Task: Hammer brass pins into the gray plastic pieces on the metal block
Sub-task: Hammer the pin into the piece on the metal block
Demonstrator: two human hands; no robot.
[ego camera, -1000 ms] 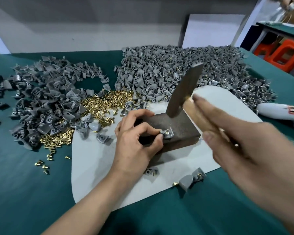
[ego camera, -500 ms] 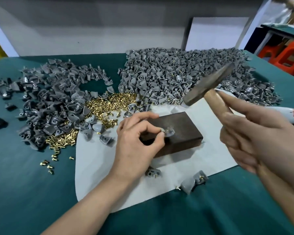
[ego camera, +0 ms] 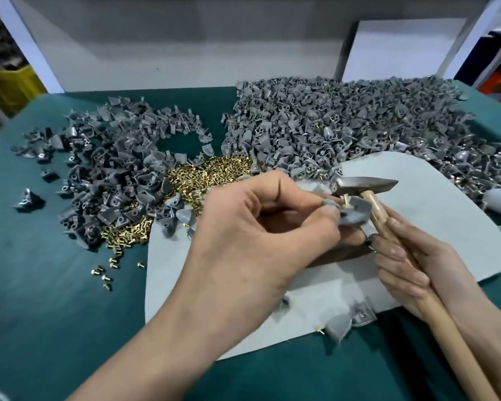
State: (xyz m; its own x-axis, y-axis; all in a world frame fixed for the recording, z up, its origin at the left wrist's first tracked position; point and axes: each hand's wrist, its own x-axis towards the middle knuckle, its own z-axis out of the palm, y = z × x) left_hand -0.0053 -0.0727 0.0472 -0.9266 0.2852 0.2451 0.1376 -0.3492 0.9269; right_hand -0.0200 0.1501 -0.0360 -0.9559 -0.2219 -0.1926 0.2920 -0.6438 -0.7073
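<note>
- Brass pin (ego camera: 345,200) upright in gray plastic piece (ego camera: 356,211), pinched by left hand (ego camera: 252,238) over metal block (ego camera: 342,254), mid-table.
- Head of hammer (ego camera: 365,185) on pin; right hand (ego camera: 408,267) grips handle.

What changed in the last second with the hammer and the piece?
The hammer swung down from its raised position; its head now meets the brass pin in the gray plastic piece. Unchanged: left hand pinches that piece over the metal block, right hand holds the handle.

A workshop bench (ego camera: 41,285): heaped gray plastic pieces (ego camera: 330,125), brass pins (ego camera: 214,175), hammer (ego camera: 365,185).
</note>
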